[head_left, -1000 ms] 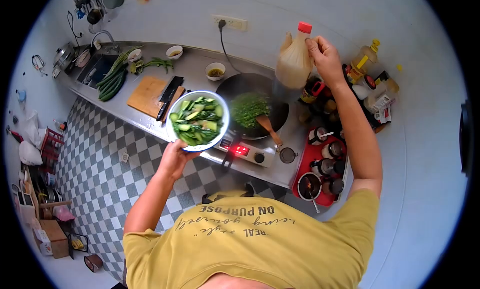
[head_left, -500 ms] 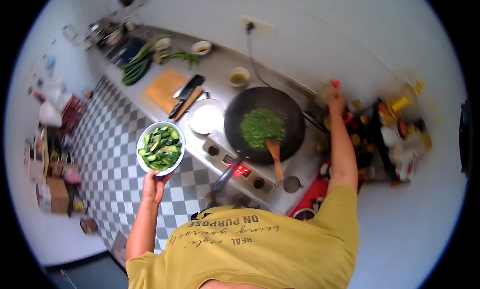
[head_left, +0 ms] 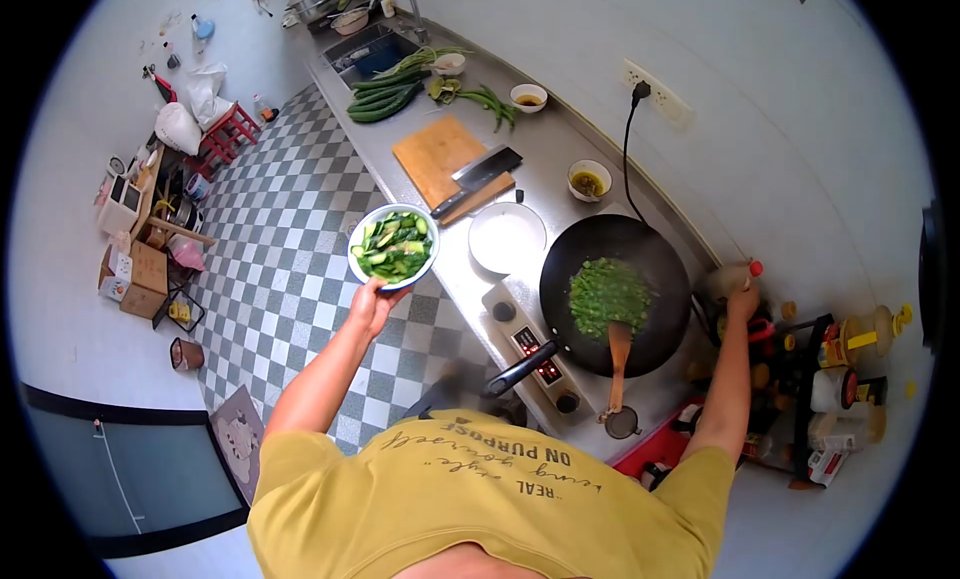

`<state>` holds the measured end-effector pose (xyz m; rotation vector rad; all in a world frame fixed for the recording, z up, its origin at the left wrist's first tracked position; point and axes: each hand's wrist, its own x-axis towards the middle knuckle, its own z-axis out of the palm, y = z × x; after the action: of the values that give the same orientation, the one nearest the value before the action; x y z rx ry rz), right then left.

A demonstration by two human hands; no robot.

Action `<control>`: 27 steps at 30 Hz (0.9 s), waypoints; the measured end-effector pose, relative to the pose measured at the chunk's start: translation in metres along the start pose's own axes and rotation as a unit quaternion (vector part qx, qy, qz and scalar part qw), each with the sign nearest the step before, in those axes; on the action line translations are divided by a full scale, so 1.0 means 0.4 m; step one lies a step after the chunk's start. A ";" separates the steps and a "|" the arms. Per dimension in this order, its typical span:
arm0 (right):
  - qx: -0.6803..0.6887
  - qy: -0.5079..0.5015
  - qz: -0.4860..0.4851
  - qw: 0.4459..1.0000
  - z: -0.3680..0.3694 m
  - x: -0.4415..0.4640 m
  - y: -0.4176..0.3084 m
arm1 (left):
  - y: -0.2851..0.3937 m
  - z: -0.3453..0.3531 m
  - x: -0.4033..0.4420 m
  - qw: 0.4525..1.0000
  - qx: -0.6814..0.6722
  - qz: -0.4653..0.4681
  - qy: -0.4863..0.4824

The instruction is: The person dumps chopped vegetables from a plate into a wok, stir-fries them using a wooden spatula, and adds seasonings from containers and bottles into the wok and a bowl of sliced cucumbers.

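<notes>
My left hand (head_left: 376, 307) grips the rim and underside of a white bowl (head_left: 354, 241) filled with cut green vegetables (head_left: 396, 247), held over the floor beside the counter. Far to the right, my right hand (head_left: 741, 301) is closed on a red-capped bottle (head_left: 728, 279), low by the wall behind the wok. Between the hands, a black wok (head_left: 665, 324) sits on the cooktop (head_left: 527, 349) with chopped greens (head_left: 606, 297) in it. A wooden spatula (head_left: 619, 364) leans in the wok. An empty-looking white plate (head_left: 507, 238) lies left of the wok.
Along the counter are a cutting board (head_left: 438, 159), a cleaver (head_left: 485, 171), cucumbers (head_left: 382, 101), a sauce bowl (head_left: 589, 180) and the sink (head_left: 365, 55). A condiment rack (head_left: 812, 404) stands at the right. The wok's handle (head_left: 521, 369) points toward my body.
The bottle has come down from above the wok to beside the wall, with my right hand still on it. The view has turned, and my left hand still holds the bowl, now clear of the counter.
</notes>
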<state>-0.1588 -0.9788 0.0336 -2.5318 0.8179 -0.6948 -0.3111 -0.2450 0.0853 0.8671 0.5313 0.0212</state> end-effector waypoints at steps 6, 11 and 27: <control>0.093 0.004 -0.037 0.995 -0.196 -0.142 -0.076 | 0.026 -0.020 0.298 0.998 -0.033 -0.010 -0.051; 0.182 -0.022 0.056 0.982 -0.447 -0.379 -0.087 | 0.052 0.011 0.534 0.999 -0.003 -0.017 -0.041; 0.209 0.157 0.279 0.924 -0.746 -0.987 -0.123 | 0.038 -0.028 1.016 0.991 0.030 -0.107 -0.080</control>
<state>-0.5842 -0.7571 0.1652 -1.7105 1.2716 -0.9575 0.0405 -0.1339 -0.0866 0.8576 0.4744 -0.2593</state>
